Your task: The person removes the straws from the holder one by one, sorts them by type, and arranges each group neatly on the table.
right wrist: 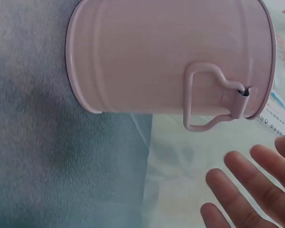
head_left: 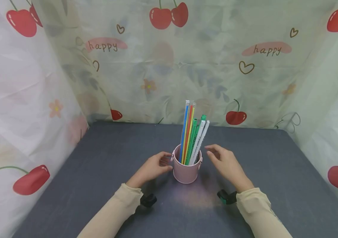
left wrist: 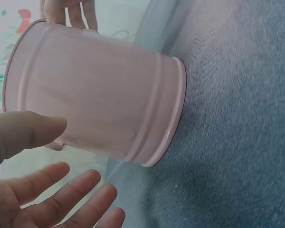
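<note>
- A pink bucket (head_left: pixel 185 174) is stood upright on the dark desk (head_left: pixel 67 198), between the two hands.
- The left hand (head_left: pixel 154 166) is held just beside the bucket's left side, fingers parted and loosely bent; nothing is gripped, and whether the rim or wall is touched cannot be told.
- The right hand (head_left: pixel 226 162) is held near the bucket's right side but apart from it, fingers relaxed and spread, with nothing grasped.
- Slim blue, red and yellow sticks (head_left: pixel 183 134), green pens (head_left: pixel 192 142) and white pens (head_left: pixel 198 138) are held upright in the bucket, the white ones tilted to the right.
- A wire handle (right wrist: pixel 187 95) is hung at the bucket's right side.
- The desk is backed by cherry-printed cloth (head_left: pixel 210 82).
</note>
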A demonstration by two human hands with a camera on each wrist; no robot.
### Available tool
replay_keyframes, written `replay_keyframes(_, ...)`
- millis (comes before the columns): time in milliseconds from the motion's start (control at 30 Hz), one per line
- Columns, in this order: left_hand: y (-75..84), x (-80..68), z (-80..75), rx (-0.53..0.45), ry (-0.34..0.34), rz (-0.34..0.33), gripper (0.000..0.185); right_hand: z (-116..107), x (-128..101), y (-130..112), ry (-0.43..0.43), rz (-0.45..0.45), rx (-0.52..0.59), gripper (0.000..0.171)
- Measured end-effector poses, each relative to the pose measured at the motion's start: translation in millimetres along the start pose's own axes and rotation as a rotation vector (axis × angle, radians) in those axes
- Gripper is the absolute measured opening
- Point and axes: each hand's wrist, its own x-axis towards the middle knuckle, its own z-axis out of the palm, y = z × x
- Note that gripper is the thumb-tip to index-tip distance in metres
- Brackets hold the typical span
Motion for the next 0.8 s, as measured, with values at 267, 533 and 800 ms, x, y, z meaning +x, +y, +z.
replay_keyframes(267,-3.6,3.3,4.0,-0.139,-0.032,0.002,0.059,3.0,6.4,-1.2,0.073,0.029,0.119,0.039)
replay_keyframes(533,-6.5,6.3,9.6,-0.266,-0.057,-0.004,0.069,6.5,15.0,0.3,0.096,-0.02,0.284,0.051)
replay_keyframes(800,-13.8,9.2,16.6,-0.366,-0.095,-0.002,0.073,8.8,19.7,-0.6,0.1,-0.024,0.399,0.05)
